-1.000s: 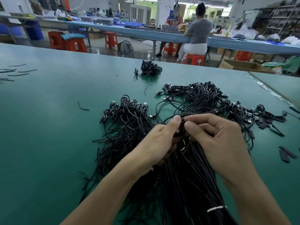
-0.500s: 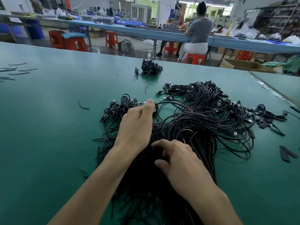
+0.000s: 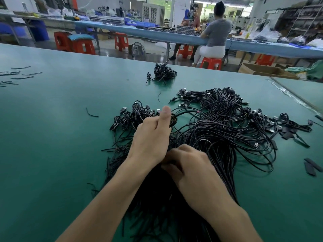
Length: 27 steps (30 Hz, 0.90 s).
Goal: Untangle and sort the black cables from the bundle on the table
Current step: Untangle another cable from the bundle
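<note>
A large tangled bundle of black cables [image 3: 227, 130] with USB plugs lies on the green table [image 3: 52, 137] in front of me. My left hand [image 3: 152, 137] reaches forward over its left part, thumb up, fingers curled round a small coiled cable [image 3: 173, 119]. A smaller heap of cables [image 3: 129, 116] lies just left of that hand. My right hand [image 3: 188, 170] sits nearer to me on the bundle's straight strands, its fingers bent down into them; whether they hold a strand is hidden.
A small pile of black cables [image 3: 163, 72] lies farther back on the table. Loose cable bits [image 3: 91, 113] and strips [image 3: 17, 74] lie to the left, flat black pieces [image 3: 312, 165] to the right. A person [image 3: 215, 35] sits at a far bench.
My left hand has gone forward and left with the coiled cable. My right hand has dropped back toward me onto the straight strands.
</note>
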Motion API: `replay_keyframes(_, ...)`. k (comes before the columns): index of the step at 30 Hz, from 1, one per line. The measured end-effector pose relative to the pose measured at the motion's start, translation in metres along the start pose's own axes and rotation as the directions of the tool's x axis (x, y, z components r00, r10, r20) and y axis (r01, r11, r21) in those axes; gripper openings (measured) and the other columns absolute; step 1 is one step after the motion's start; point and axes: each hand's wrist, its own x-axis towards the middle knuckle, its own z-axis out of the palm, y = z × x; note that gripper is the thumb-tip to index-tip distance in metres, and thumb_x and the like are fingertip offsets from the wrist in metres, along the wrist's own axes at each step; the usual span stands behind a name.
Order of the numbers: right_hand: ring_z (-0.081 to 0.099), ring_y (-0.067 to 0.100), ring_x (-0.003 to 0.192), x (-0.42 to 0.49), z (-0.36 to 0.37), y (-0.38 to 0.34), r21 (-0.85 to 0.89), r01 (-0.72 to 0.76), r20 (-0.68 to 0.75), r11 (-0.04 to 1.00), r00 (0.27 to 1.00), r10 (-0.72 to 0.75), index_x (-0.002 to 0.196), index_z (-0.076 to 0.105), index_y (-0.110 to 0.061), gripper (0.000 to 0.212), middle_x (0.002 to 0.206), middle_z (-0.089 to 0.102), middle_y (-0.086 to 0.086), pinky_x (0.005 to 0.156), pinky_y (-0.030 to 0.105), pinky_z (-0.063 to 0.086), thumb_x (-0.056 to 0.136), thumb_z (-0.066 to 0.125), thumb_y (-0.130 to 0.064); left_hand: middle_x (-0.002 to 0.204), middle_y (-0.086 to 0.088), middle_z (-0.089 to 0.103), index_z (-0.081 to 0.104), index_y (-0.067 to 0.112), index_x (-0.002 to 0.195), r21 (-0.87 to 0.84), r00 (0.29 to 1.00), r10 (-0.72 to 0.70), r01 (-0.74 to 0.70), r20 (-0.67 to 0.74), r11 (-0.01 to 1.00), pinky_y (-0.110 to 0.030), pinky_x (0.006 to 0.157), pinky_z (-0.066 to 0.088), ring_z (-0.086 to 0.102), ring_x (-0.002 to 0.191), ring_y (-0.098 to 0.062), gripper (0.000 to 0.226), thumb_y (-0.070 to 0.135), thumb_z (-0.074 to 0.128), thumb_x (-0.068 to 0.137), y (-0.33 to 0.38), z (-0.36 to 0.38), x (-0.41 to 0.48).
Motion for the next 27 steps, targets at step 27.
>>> replay_keyframes(27, 0.056, 0.001, 0.055, 0.009, -0.029, -0.006, 0.989, -0.08, -0.014, 0.127, 0.791, 0.611, 0.068, 0.08, -0.024, 0.005, 0.066, 0.069, -0.008, 0.046, 0.013, 0.04, 0.065, 0.075, -0.023, 0.079, 0.028, 0.065, 0.056, 0.03, 0.093, -0.131, 0.983, 0.173, -0.164, 0.063, 0.978, -0.025, 0.068, 0.048, 0.06, 0.07, 0.004, 0.046, 0.067, 0.028, 0.088, 0.028, 0.021, -0.028)
